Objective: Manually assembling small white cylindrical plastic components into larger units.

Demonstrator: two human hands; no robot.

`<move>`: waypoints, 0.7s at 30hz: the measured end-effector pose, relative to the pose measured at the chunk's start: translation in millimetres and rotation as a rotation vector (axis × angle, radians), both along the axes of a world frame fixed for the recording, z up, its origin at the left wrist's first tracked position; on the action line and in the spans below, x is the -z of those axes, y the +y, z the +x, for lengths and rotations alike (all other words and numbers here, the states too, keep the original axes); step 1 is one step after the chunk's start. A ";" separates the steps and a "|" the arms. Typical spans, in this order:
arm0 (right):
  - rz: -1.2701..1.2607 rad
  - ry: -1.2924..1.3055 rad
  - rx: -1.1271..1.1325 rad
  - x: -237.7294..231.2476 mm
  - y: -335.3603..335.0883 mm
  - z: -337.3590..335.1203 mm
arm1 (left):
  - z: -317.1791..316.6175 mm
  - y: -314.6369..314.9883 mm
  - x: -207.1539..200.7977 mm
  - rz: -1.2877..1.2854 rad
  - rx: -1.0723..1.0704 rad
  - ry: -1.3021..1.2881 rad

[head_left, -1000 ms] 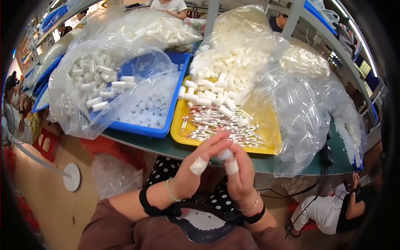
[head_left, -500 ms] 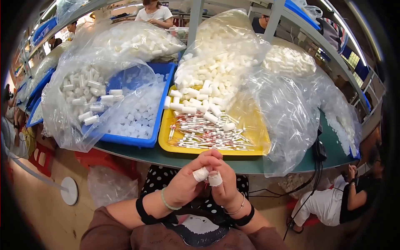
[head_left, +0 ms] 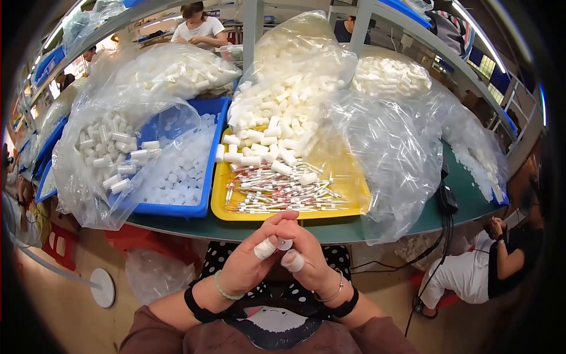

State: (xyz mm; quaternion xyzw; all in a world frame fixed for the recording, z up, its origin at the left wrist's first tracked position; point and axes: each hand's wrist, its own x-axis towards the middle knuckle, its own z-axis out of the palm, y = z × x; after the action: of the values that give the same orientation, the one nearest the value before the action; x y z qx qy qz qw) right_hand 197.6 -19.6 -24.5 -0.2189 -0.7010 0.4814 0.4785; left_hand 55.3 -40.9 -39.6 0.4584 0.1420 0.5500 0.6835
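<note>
My left hand [head_left: 246, 261] and my right hand [head_left: 312, 263] meet in front of the tray, fingertips together. Between their fingers is a small whitish round plastic piece [head_left: 285, 243], mostly hidden by the fingers. White tape wraps both thumbs. Just beyond my hands, a yellow tray [head_left: 259, 216] holds a heap of thin red-and-white sticks [head_left: 277, 192]. Short white cylinders [head_left: 265, 141] spill onto them from a clear bag.
To the left, a blue tray [head_left: 206, 177] contains small translucent caps [head_left: 180, 180] and a clear bag of white tubes [head_left: 109, 144]. Crumpled plastic [head_left: 395, 159] lies to the right, near black cables [head_left: 447, 203]. A person sits at right [head_left: 501, 259]; another is behind the table [head_left: 197, 29].
My thumbs have moved apart, and the round whitish piece now shows between them. The view has shifted, so the trays and bags appear farther left.
</note>
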 end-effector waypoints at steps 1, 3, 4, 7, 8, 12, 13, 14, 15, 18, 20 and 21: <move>0.117 -0.067 0.036 1.1 1.0 0.6 | -0.5 0.7 -0.3 -0.047 0.032 -0.049; 0.136 -0.081 0.057 0.6 0.6 -1.4 | -4.9 2.6 -0.6 -0.019 0.092 -0.101; 0.154 -0.096 0.072 0.0 0.1 -2.4 | -7.4 3.6 -0.8 0.009 0.146 -0.154; 0.162 -0.102 0.076 0.2 1.0 -1.5 | -15.3 6.9 -2.7 0.120 0.121 0.010; 0.185 -0.104 0.062 3.3 2.0 -0.8 | -17.7 7.7 -3.6 0.175 0.105 0.090; 0.172 -0.046 0.046 11.2 3.0 -1.2 | -24.5 10.5 -13.5 0.329 0.027 0.380; 0.172 -0.045 0.049 9.3 2.5 -0.7 | -25.1 12.9 -9.3 0.320 0.017 0.363; 0.138 -0.092 0.061 5.6 1.7 -0.2 | -24.8 11.8 -9.4 0.318 0.019 0.363; 0.103 -0.138 0.073 3.1 1.1 0.2 | -24.5 10.3 -10.2 0.278 0.004 0.366; 0.060 -0.127 0.116 0.5 -0.4 -2.2 | -24.1 11.7 -11.7 0.262 0.006 0.355; 0.067 -0.145 0.105 2.0 -1.2 -0.2 | -24.8 12.9 -11.2 0.286 0.019 0.340; 0.075 -0.165 0.092 3.5 -1.1 0.6 | -25.9 13.4 -10.3 0.289 0.036 0.336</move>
State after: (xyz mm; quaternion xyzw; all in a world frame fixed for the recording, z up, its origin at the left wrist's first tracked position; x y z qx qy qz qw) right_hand 198.2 -20.7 -28.0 -0.2715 -0.7447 0.4128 0.4486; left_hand 29.4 -27.5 -29.2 0.6394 0.1653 0.4680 0.5871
